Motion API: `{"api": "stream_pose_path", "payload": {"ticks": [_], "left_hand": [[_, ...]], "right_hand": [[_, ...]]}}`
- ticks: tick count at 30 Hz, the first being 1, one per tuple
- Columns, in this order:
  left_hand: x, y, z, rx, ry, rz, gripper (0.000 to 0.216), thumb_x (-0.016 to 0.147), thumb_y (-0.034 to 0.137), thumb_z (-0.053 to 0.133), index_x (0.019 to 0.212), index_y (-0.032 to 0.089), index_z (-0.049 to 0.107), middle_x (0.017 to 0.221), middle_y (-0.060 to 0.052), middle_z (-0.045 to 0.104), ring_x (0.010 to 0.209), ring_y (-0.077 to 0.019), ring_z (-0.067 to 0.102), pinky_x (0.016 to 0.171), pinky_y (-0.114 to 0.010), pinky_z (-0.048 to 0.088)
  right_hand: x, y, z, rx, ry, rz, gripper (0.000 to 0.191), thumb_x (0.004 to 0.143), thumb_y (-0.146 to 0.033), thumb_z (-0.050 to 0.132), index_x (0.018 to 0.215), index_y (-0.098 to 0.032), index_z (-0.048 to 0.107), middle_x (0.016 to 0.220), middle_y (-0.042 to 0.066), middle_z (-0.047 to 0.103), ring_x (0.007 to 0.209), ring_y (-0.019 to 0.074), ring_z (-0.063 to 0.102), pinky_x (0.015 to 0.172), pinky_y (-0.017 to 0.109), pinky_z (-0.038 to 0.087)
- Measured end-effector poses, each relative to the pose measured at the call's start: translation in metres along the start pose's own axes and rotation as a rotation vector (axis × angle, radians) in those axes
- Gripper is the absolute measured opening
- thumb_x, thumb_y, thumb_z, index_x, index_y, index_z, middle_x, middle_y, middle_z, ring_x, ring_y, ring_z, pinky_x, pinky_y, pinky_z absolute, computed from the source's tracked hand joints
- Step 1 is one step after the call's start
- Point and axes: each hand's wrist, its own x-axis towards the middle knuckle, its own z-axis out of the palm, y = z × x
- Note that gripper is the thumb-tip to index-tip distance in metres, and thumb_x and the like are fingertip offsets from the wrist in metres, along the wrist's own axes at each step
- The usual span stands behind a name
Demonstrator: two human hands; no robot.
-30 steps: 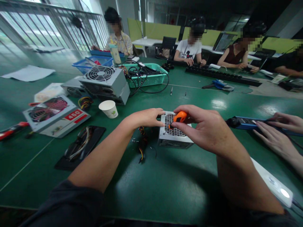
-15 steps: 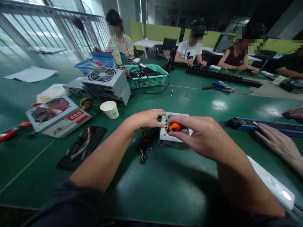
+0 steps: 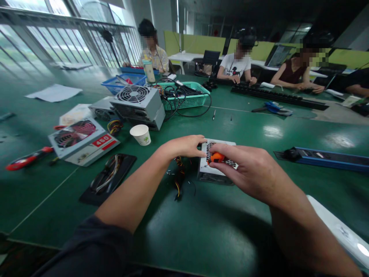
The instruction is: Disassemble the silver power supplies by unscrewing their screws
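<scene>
A small silver power supply unit (image 3: 221, 142) with a honeycomb vent lies on the green table in front of me. At its left edge, my left hand (image 3: 188, 146) grips the casing between thumb and fingers. My right hand (image 3: 253, 165) is closed around an orange and black screwdriver (image 3: 217, 157), held over the vented face. The screwdriver's tip is mostly hidden, so its exact contact point cannot be made out. Black and yellow cables (image 3: 178, 184) trail from the unit's left side, with several tiny screws (image 3: 169, 172) scattered near them.
Left stand a paper cup (image 3: 140, 135), a power supply marked 450 (image 3: 86, 142), stacked power supplies (image 3: 138, 105), a red screwdriver (image 3: 29, 158) and a black metal cover (image 3: 108, 179). Farther back is a green basket (image 3: 188, 100). A blue bar (image 3: 331, 158) and white power strip (image 3: 340, 227) lie right. People sit opposite.
The view has turned slightly left, so everything sits farther right in the picture. A co-worker's hands at the blue bar have gone from view. My grip on both things looks unchanged.
</scene>
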Motion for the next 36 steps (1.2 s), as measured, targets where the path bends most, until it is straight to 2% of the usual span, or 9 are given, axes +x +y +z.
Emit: {"api": "stream_pose_path", "payload": {"ticks": [4,12,16,21,29,33,36], "left_hand": [[-0.002,0.005,-0.003,-0.017,-0.016,-0.044,0.035,0.088,0.042,0.064,0.113,0.018,0.064,0.112,-0.005,0.064,0.103,-0.0219,0.062,0.086,-0.028,0.047],[-0.002,0.007,-0.003,-0.014,-0.001,-0.010,0.035,0.088,0.043,0.064,0.112,0.017,0.064,0.112,-0.005,0.066,0.102,-0.0212,0.062,0.086,-0.028,0.048],[-0.001,0.005,-0.003,-0.020,0.000,-0.009,0.037,0.088,0.043,0.065,0.115,0.018,0.064,0.114,-0.005,0.066,0.103,-0.0212,0.062,0.088,-0.028,0.048],[0.001,0.002,-0.001,0.002,-0.004,0.031,0.036,0.089,0.044,0.063,0.115,0.019,0.066,0.116,-0.007,0.065,0.105,-0.0221,0.062,0.091,-0.030,0.048],[0.002,-0.004,0.002,0.029,0.001,0.046,0.039,0.090,0.042,0.062,0.120,0.019,0.063,0.122,-0.007,0.064,0.108,-0.0219,0.061,0.095,-0.030,0.047],[-0.001,0.001,-0.001,0.009,0.001,0.015,0.038,0.089,0.045,0.063,0.115,0.018,0.065,0.116,-0.006,0.066,0.104,-0.0221,0.062,0.091,-0.029,0.048],[-0.003,0.006,-0.003,-0.010,0.006,-0.015,0.040,0.089,0.045,0.064,0.118,0.019,0.064,0.114,-0.006,0.067,0.104,-0.0229,0.063,0.089,-0.029,0.048]], "right_hand": [[0.000,0.003,0.000,0.011,0.029,0.044,0.021,0.092,-0.018,0.066,0.113,-0.017,0.069,0.101,0.005,0.078,0.084,0.0173,0.074,0.076,0.024,0.052],[0.000,0.004,0.004,-0.016,0.028,0.051,0.019,0.093,-0.022,0.066,0.111,-0.018,0.070,0.101,0.006,0.079,0.084,0.0187,0.074,0.075,0.026,0.051],[0.000,0.003,0.002,-0.031,0.029,0.071,0.023,0.095,-0.024,0.065,0.116,-0.019,0.068,0.099,0.005,0.079,0.084,0.0190,0.074,0.075,0.027,0.052],[-0.001,-0.003,0.001,-0.079,-0.011,0.079,0.022,0.096,-0.025,0.062,0.116,-0.019,0.067,0.101,0.008,0.079,0.087,0.0213,0.074,0.076,0.029,0.053],[-0.001,-0.007,0.004,-0.081,-0.090,0.060,0.020,0.096,-0.022,0.061,0.115,-0.016,0.066,0.093,0.008,0.076,0.084,0.0215,0.072,0.072,0.028,0.050],[-0.001,-0.003,0.003,-0.073,-0.064,0.071,0.023,0.096,-0.024,0.062,0.118,-0.018,0.065,0.099,0.008,0.077,0.085,0.0208,0.072,0.074,0.028,0.051],[-0.001,0.000,0.002,-0.088,0.005,0.126,0.025,0.095,-0.027,0.063,0.119,-0.021,0.066,0.096,0.006,0.078,0.081,0.0201,0.073,0.071,0.028,0.050]]}}
